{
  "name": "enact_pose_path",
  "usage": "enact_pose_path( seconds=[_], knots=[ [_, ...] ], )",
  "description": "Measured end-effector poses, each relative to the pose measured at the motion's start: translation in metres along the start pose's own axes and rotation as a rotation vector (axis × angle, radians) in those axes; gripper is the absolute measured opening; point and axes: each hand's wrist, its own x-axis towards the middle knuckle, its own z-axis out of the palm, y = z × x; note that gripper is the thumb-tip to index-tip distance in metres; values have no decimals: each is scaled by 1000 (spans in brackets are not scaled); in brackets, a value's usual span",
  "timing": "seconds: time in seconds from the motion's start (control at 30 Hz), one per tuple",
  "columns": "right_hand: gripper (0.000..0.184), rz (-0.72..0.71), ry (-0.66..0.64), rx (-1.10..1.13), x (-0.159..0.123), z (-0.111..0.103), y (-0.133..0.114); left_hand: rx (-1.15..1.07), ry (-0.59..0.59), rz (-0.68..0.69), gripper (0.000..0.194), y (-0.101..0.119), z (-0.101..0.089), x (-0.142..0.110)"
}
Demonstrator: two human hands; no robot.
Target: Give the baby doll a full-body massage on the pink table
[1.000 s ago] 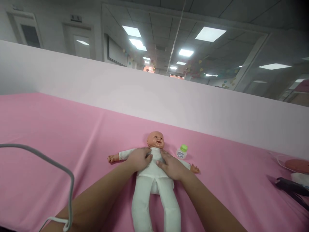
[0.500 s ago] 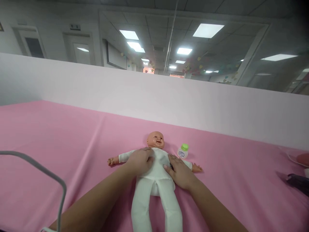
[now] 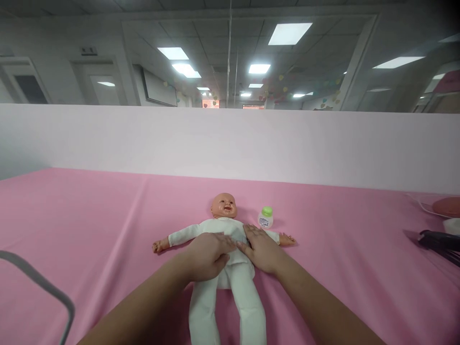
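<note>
A baby doll (image 3: 226, 225) in white cloth lies on its back, arms spread, head away from me. Across its belly lies my left hand (image 3: 210, 255), fingers stretched out and pointing right, with nothing gripped. My right hand (image 3: 264, 249) rests flat against the right side of the doll's chest, its thumb near the tips of my left fingers. Both hands are open and cover part of the torso. Just beyond my right hand stands a small clear bottle (image 3: 265, 218) with a green cap.
The doll lies on a pink sheet (image 3: 108, 215) with a low white wall (image 3: 179, 143) behind it. A grey cable (image 3: 43, 282) curves in at the lower left. At the far right are a black object (image 3: 438, 241) and a reddish-brown rounded thing (image 3: 447, 206).
My left hand has slid down from the doll's upper chest to its belly, towards my right hand. My right hand stays at the doll's side. The camera view has shifted and levelled.
</note>
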Motion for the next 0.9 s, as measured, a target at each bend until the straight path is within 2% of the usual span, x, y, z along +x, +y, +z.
enact_pose_path(
  seconds=[0.17,0.27,0.4,0.63,0.8,0.9],
  knots=[
    [86,0,-15,-26,1,2,2,65,-25,-136,56,-31,17,11],
    [86,-11,-11,-37,4,4,4,79,52,-218,61,-49,24,18],
    [86,-7,-15,-25,4,4,4,99,128,-275,54,-67,30,19],
    [80,-12,-5,-22,-5,-5,-3,192,185,-452,55,-88,28,4],
    [67,-40,-2,-17,-15,-20,-11,201,184,-470,54,-96,28,2],
    [69,-114,-1,-2,-27,-29,-28,197,182,-473,54,-95,28,3]
  ],
)
